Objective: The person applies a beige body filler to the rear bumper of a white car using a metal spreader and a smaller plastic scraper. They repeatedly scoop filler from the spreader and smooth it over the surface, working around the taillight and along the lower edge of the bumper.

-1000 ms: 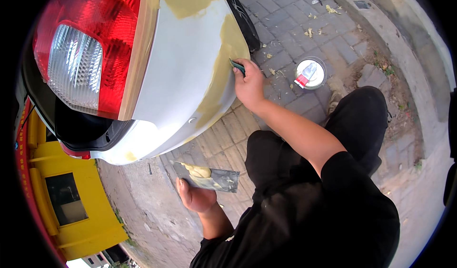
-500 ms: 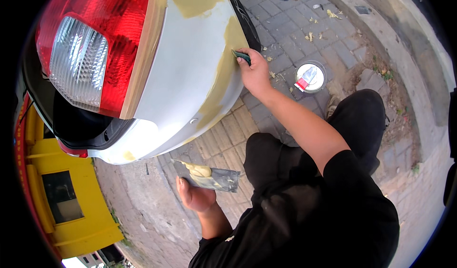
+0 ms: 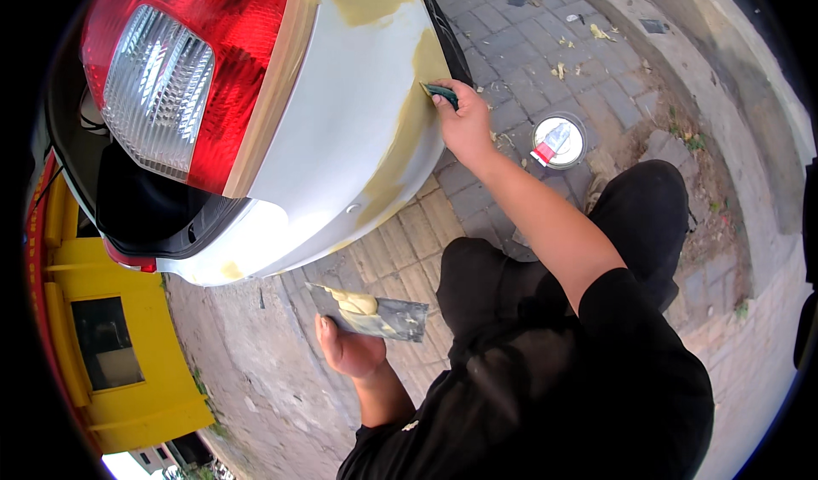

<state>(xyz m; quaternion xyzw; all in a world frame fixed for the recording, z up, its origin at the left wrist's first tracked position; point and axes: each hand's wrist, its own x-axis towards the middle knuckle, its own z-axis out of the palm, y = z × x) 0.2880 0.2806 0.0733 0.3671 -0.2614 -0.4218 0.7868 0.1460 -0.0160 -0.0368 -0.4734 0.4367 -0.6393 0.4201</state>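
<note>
Right hand: my right hand (image 3: 464,122) is pinching a small dark green spreader (image 3: 442,94), fingers clamped on it; I am pressing its edge against the yellowish filler (image 3: 407,143) on the corner of the white car bumper (image 3: 341,131)
Left hand: my left hand (image 3: 348,350) is gripping a flat metal mixing board (image 3: 375,314) from below, fingers closed around its edge; a lump of pale filler is lying on its left end
Car: the red tail light (image 3: 183,71) is sitting above the bumper
Ground: an open round tin (image 3: 558,141) is standing on the brick paving (image 3: 545,45), near my right wrist
Left edge: a yellow structure (image 3: 111,344) is showing
</note>
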